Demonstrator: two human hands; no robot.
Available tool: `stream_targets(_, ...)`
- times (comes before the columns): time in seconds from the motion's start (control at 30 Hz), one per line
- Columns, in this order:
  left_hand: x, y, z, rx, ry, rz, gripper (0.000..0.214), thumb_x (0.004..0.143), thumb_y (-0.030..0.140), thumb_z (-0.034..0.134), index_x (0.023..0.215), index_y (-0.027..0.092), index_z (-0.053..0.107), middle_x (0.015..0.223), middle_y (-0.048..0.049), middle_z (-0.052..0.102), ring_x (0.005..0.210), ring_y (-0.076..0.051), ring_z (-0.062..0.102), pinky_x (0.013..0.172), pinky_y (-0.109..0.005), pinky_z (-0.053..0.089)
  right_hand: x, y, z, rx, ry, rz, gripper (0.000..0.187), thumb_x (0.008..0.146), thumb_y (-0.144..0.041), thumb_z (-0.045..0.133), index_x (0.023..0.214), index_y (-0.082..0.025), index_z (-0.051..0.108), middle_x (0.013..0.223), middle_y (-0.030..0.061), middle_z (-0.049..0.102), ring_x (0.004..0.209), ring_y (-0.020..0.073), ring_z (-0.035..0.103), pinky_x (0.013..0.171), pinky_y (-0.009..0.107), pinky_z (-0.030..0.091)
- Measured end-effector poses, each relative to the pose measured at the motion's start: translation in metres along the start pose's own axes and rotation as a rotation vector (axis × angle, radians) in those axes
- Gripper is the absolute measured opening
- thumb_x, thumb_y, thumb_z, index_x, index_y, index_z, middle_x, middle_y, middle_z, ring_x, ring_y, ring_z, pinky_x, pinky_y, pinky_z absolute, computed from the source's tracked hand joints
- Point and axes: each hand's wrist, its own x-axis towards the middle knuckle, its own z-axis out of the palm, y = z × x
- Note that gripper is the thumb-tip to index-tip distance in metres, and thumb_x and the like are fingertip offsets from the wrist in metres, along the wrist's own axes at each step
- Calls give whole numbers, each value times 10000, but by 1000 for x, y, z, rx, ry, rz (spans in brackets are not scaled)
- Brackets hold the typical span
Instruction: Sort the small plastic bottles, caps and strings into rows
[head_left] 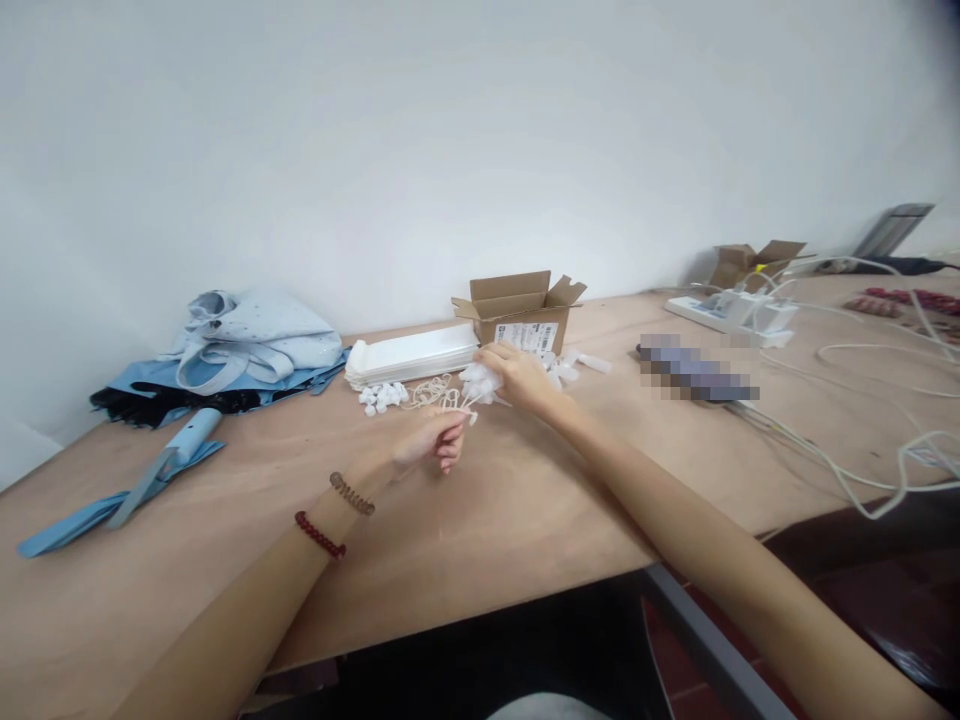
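While the fingers of the left hand are closing narrowly on a thin pale cord, a small white tip is showing just beyond them; the fingers of the right hand are bending down over a heap of translucent white pieces, though whether they are gripping one I cannot tell. The cord is looking light, soft and limp, so it is probably asking for a pinch near its end, where it is less likely to sag; the pieces are seeming light, smooth and perhaps slippery, best taken singly by the edges. The left wrist is lying low near the table, with the fingers curling inward; the right forearm is slanting in from the lower right, its hand set farther forward, with the knuckles up. Beside the heap, a tangle of cords is lying next to small white knobs; behind these a stack of white strips is resting flat; an open cardboard box is standing behind the right hand, near the wall.
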Motion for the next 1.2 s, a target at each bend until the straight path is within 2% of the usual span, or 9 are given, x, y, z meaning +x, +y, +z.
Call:
stream_targets(0.3, -11, 15, -7, 30, 6, 97, 411, 896, 353, 423, 537, 189, 310, 424, 57, 315, 387, -86, 364, 455, -227, 371, -5, 16, -6, 20, 128, 74, 442, 722, -20, 443, 1120, -179, 551, 1128, 82, 615, 1041, 222, 543, 766, 288, 432)
stream_targets(0.53, -8, 8, -23, 76, 121, 144, 399, 881, 383, 422, 542, 187, 345, 448, 48, 346, 410, -91, 385, 467, -229, 374, -11, 16, -7, 0, 159, 195, 429, 699, -31, 445, 1084, -188, 552, 1082, 83, 615, 943, 223, 570, 652, 271, 408)
stream_targets(0.63, 2, 9, -32, 293, 282, 142, 354, 874, 370, 381, 570, 188, 390, 469, 40, 374, 424, -101, 389, 465, -229, 356, -8, 3, -10, 30, 128, 174, 438, 700, -32, 450, 1098, -192, 538, 1084, 83, 610, 931, 221, 562, 626, 265, 388)
stream_targets(0.73, 15, 20, -43, 786, 519, 196, 366, 870, 383, 368, 570, 184, 434, 517, 5, 457, 494, -125, 438, 495, -237, 343, -6, -3, -13, 41, 118, 190, 453, 693, -24, 448, 1104, -197, 529, 1086, 81, 603, 930, 219, 555, 609, 263, 375)
stream_targets(0.8, 26, 31, -52, 1141, 589, 199, 369, 848, 361, 401, 529, 181, 437, 566, -32, 528, 563, -146, 486, 531, -249, 349, -7, -2, -13, 39, 120, 205, 443, 702, -29, 445, 1102, -200, 528, 1092, 80, 600, 931, 218, 555, 621, 266, 381)
stream_targets(0.93, 46, 57, -67, 1376, 331, -145, 252, 736, 332, 544, 560, 153, 567, 555, -60, 602, 534, -166, 542, 529, -258, 374, -11, 8, -11, 30, 139, 249, 423, 707, -53, 459, 1101, -192, 529, 1095, 88, 596, 942, 230, 558, 669, 287, 412)
stream_targets(1.0, 51, 68, -72, 1388, 302, -212, 162, 680, 286, 594, 663, 131, 640, 558, -61, 624, 532, -171, 566, 530, -253, 392, -12, 13, -12, 41, 151, 278, 424, 697, -59, 462, 1095, -185, 535, 1100, 96, 595, 945, 239, 561, 685, 302, 427)
stream_targets(1.1, 50, 71, -72, 1437, 414, -139, 265, 645, 188, 601, 888, 111, 676, 726, -96, 682, 647, -203, 615, 592, -260, 430, -9, 18, -15, 143, 207, 367, 369, 709, -101, 483, 1060, -184, 558, 1081, 91, 611, 949, 244, 570, 740, 332, 452)
stream_targets(1.2, 43, 58, -65, 1551, 530, 7, 391, 680, 152, 552, 1059, 119, 642, 969, -145, 661, 867, -266, 613, 709, -306, 451, -4, 22, -20, 399, 318, 640, 263, 715, -239, 571, 973, -189, 579, 959, 66, 649, 868, 235, 597, 738, 352, 487)
